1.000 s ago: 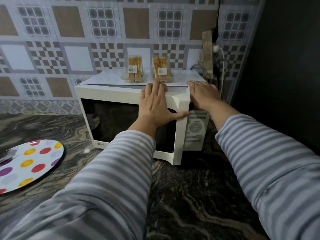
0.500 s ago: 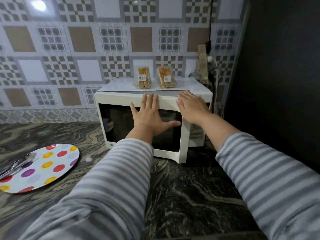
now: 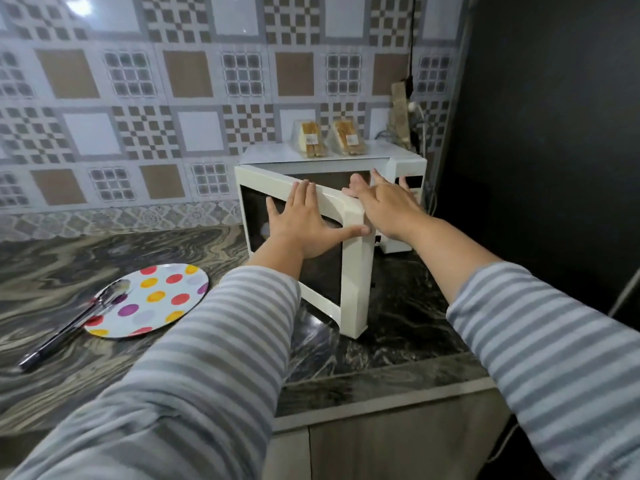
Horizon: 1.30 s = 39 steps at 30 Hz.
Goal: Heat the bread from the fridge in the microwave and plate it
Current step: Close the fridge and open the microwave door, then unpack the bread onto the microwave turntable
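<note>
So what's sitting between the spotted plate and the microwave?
In the head view, nothing sits there: only bare marbled counter separates the spotted plate from the microwave, though the left sleeve hides part of it.

- A dark marbled stone countertop (image 3: pixel 398 327) carries everything, its front edge running above a cabinet.
- A white microwave (image 3: pixel 401 202) stands on it at about 1 o'clock, against the tiled wall.
- A polka-dot plate (image 3: pixel 162 303) lies at 10 o'clock.
- What look like metal tongs (image 3: pixel 69 327) lie on the stone, tips resting on the plate's rim.
</note>
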Available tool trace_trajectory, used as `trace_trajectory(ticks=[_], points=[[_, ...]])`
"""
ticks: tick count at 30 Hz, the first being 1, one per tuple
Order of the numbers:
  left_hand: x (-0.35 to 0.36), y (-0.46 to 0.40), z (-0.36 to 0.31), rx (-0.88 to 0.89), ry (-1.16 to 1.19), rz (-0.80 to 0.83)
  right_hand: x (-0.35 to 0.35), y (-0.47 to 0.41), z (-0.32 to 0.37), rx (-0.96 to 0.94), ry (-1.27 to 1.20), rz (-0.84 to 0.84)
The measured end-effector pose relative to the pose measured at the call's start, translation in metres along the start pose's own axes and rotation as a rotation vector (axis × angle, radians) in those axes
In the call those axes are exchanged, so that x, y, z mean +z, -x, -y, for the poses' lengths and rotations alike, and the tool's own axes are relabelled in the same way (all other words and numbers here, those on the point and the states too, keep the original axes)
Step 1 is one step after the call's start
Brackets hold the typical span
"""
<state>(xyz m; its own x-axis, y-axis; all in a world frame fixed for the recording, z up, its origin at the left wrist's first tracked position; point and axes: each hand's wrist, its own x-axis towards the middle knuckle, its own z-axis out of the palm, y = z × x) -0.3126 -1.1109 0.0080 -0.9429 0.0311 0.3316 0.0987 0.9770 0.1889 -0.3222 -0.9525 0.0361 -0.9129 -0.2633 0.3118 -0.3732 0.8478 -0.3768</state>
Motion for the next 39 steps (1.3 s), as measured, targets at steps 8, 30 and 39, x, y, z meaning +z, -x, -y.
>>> trace_trajectory(ticks=[8,30,39], points=[[-0.05,0.056,0.066,0.071,0.027,0.125,0.02,0.009,0.059,-0.059,-0.086,0.013],[-0.093,-0.005,0.022,0.039,0.218,0.074,0.011,-0.007,0.014,0.097,-0.074,0.059],[-0.049,-0.111,-0.024,-0.074,0.172,0.072,0.003,-0.102,-0.054,0.053,-0.083,0.022]])
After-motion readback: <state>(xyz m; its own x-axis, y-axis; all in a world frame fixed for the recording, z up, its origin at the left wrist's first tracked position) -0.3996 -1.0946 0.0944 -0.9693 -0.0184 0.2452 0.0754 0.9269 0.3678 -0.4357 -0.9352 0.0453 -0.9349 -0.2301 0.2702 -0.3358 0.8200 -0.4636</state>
